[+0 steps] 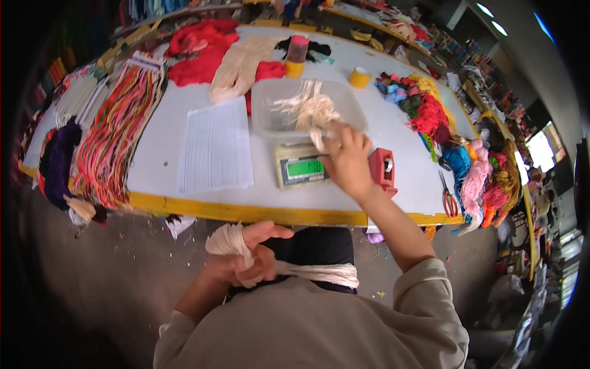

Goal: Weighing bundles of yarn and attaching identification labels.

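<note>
My left hand (246, 255) is closed around a thick hank of cream yarn (319, 272) that lies across my lap below the table edge. My right hand (347, 161) reaches over a small weighing scale (300, 168) with a lit green display and pinches a tuft of cream yarn (310, 111). That tuft trails into the clear plastic tub (270, 104) standing on the scale.
The white table has a yellow edge (246, 211). A lined paper sheet (216, 146) lies left of the scale, multicoloured yarn strands (117, 132) further left. Red yarn (200, 52) and cream yarn (236, 64) lie behind. A red box (382, 170), scissors (447, 195) and bright yarn bundles (482, 175) sit right.
</note>
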`<state>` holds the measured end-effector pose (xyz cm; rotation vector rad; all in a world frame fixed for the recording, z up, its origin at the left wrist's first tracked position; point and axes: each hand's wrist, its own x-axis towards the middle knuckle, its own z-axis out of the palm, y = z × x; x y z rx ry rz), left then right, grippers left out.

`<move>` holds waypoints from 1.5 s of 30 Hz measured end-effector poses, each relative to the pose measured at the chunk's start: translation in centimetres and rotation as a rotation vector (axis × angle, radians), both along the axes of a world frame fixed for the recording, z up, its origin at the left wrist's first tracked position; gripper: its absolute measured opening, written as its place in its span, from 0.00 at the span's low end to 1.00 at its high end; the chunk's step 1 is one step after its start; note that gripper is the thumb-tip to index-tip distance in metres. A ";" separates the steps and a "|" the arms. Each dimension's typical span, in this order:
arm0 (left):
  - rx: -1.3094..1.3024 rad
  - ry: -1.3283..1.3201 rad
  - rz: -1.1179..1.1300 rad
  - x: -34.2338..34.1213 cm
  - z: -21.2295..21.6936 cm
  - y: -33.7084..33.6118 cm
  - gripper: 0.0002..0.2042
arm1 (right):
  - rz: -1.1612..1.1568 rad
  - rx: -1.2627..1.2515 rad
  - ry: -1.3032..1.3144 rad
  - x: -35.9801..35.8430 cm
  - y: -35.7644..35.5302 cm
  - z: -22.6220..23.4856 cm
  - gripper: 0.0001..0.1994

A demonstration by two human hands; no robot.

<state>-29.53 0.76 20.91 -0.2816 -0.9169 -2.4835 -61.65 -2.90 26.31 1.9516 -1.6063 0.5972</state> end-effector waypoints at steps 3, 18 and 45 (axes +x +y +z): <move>-0.273 -0.211 0.299 -2.3 3.7 -0.1 0.31 | 0.108 0.000 0.060 3.1 2.5 -0.2 0.14; -1.177 -0.899 0.495 -8.5 4.9 2.3 0.17 | 0.301 0.857 -1.623 -1.7 17.6 -5.1 0.08; -0.798 -0.945 0.166 -11.4 2.8 3.1 0.15 | -0.203 0.256 -0.761 -16.2 20.3 -10.6 0.15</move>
